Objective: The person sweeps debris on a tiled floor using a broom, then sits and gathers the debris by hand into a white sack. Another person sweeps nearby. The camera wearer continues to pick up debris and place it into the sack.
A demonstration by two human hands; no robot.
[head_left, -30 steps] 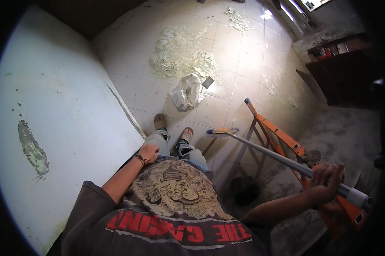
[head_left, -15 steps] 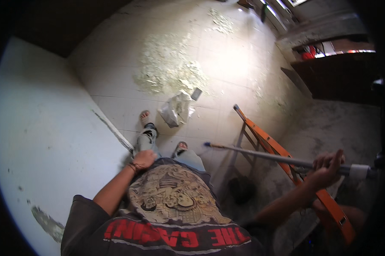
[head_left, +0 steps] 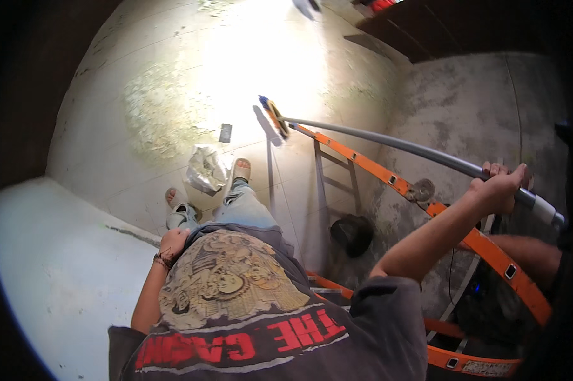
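My right hand (head_left: 502,188) is closed round the grey pole of a long-handled brush (head_left: 388,145), near a white sleeve at the pole's end. The pole slants out to the far left, past an orange ladder (head_left: 375,170). Its brush head (head_left: 274,117), orange with dark blue bristles, lies over the brightly lit tiles with a shadow beside it. My left hand (head_left: 174,241) rests at my hip by the shirt hem, its fingers curled and mostly hidden. Whatever they grip does not show.
Pale flakes (head_left: 156,114) cover the tiles beyond a crumpled white bag (head_left: 205,170) and a small grey rectangular piece (head_left: 225,133). A dark rounded object (head_left: 351,235) lies near the ladder. Another person's bare limb (head_left: 521,251) shows behind it. A pale wall (head_left: 58,267) stands left.
My view has turned right. The brush head has moved farther away, and my right arm reaches farther out with the pole. My left hand stays at my hip.
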